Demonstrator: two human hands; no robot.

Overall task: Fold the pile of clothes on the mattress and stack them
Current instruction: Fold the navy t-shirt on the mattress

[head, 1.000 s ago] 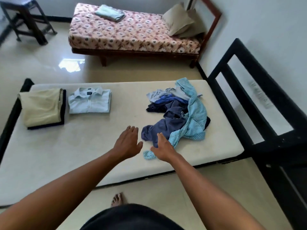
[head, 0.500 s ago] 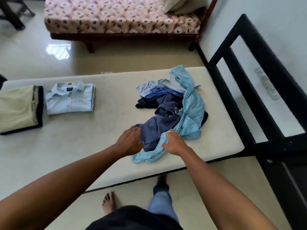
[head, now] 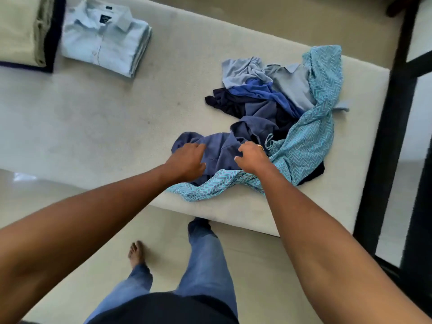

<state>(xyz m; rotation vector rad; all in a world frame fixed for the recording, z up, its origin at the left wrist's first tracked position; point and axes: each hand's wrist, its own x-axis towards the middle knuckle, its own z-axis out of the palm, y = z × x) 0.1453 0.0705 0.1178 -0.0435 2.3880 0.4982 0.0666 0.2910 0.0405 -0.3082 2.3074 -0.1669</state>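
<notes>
A loose pile of clothes (head: 275,97) lies on the right part of the cream mattress (head: 105,118). On top of it are a slate-blue garment (head: 224,146) and a teal zigzag-patterned garment (head: 311,136). My left hand (head: 187,160) grips the slate-blue garment at its left end. My right hand (head: 251,156), fingers curled, pinches the same cloth beside the teal one. A folded light-blue shirt (head: 102,36) lies at the far left. Beside it sits a folded beige garment (head: 21,31) on a dark navy one.
A black bed frame (head: 383,148) runs along the mattress's right end. My legs in blue jeans (head: 205,253) and a bare foot (head: 136,253) stand on the pale floor at the mattress's near edge.
Both hands went from hovering before the pile to taking hold of the slate-blue garment. My head has moved closer and tilted down, so the second bed has left the view.
</notes>
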